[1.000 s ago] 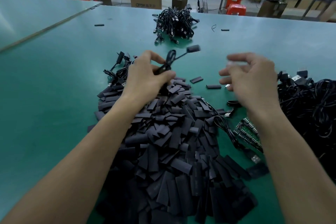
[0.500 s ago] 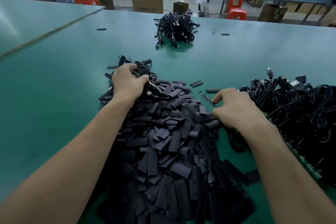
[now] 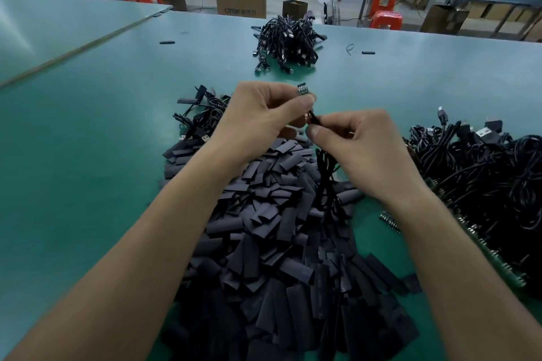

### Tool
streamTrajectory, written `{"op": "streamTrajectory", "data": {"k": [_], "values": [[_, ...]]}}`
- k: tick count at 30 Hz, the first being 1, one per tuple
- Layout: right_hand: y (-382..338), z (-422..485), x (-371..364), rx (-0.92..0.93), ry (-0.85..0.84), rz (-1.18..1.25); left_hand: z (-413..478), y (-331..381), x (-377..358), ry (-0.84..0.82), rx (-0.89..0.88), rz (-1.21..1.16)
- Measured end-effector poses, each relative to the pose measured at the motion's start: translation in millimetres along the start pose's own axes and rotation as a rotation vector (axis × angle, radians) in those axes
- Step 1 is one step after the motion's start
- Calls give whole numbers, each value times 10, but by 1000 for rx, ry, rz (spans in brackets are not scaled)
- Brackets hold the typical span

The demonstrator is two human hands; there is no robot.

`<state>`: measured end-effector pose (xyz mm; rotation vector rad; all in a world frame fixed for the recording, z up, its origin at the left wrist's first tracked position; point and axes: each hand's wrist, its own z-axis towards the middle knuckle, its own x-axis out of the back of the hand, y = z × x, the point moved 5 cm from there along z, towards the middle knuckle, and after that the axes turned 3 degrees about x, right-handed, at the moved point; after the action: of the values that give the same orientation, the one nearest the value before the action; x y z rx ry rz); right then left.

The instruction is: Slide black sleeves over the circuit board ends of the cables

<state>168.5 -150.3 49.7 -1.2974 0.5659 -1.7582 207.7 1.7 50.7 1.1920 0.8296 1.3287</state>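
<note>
A big heap of flat black sleeves (image 3: 272, 228) covers the green table (image 3: 88, 155) in front of me. Above its far end my left hand (image 3: 258, 120) pinches a small circuit board (image 3: 302, 88), whose tip sticks up past my fingers. My right hand (image 3: 360, 149) pinches the black cable (image 3: 325, 182) just behind that board; the cable hangs down onto the heap. Whether a sleeve sits on the board I cannot tell.
A tangle of black cables (image 3: 492, 179) with circuit board ends lies at the right. A small group of sleeved cables (image 3: 202, 117) lies left of my hands. Another cable bundle (image 3: 286, 41) sits farther back. Cardboard boxes and red stools stand beyond the table.
My left hand left the cables at the left and rose to the middle. My right hand lifted a cable from the heap's edge, and both hands now meet on its board end.
</note>
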Motion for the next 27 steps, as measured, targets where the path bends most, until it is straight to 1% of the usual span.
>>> {"op": "streamTrajectory", "data": {"k": [2, 4, 6, 8, 10, 11, 14, 16, 21, 24, 27], "values": [[-10, 4, -1, -7, 31, 74, -1, 40, 55, 34, -40, 17], [27, 14, -44, -35, 7, 42, -12, 78, 110, 90, -57, -21], [120, 15, -146, -88, -106, -130, -20, 117, 169, 176, -83, -97], [204, -24, -292, -145, -267, -294, -30, 157, 222, 280, -151, -72], [242, -90, -437, -165, -406, -351, -34, 166, 245, 340, -206, -22], [240, -120, -493, -154, -443, -369, -39, 167, 247, 353, -224, -6], [225, -165, -572, -85, -431, -454, -49, 190, 259, 393, -258, 70], [224, -173, -606, -74, -415, -499, -42, 211, 263, 414, -263, 120], [210, -175, -620, -68, -385, -515, -40, 217, 187, 340, -274, 227], [188, -184, -605, -25, -368, -508, -62, 212, 142, 280, -252, 225], [165, -187, -599, 40, -350, -540, -65, 213, 128, 265, -225, 236]]}}
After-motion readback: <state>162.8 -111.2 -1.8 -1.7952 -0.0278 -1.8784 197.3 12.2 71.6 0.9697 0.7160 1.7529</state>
